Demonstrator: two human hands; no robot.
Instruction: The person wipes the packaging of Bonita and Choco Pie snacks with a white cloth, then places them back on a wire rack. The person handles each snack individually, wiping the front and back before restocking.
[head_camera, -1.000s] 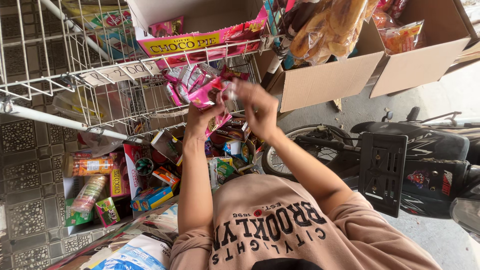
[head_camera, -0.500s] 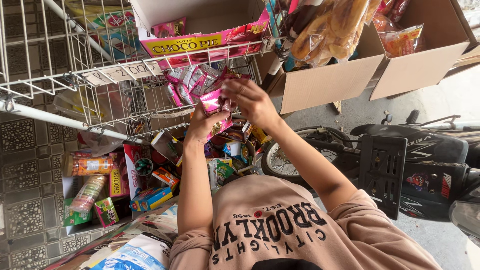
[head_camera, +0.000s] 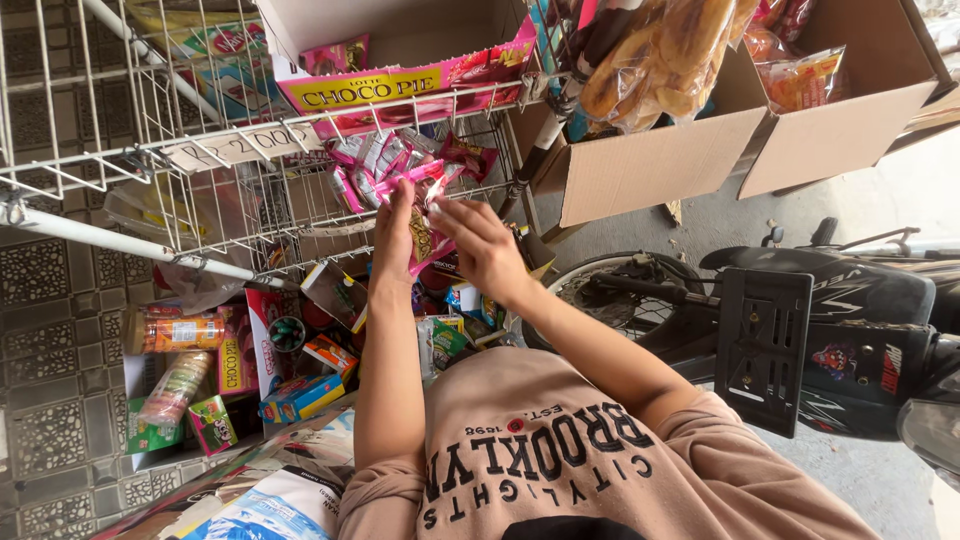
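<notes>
Both hands, raised a sec ago, now sit lower at the white wire rack (head_camera: 200, 150). Left hand (head_camera: 395, 235) & right hand (head_camera: 485, 245) each pinch the pink snack packet (head_camera: 425, 235), probably one; more packets (head_camera: 375, 160) lie just above the grip.

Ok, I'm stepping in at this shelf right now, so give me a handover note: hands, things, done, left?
Left hand: closed on pink snack packets, held up at the wire basket.
Right hand: fingertips on the same packets, grip unclear.
Done: several loose packets of the same kind lie in the basket.
Left: the held ones are not in yet.
</notes>
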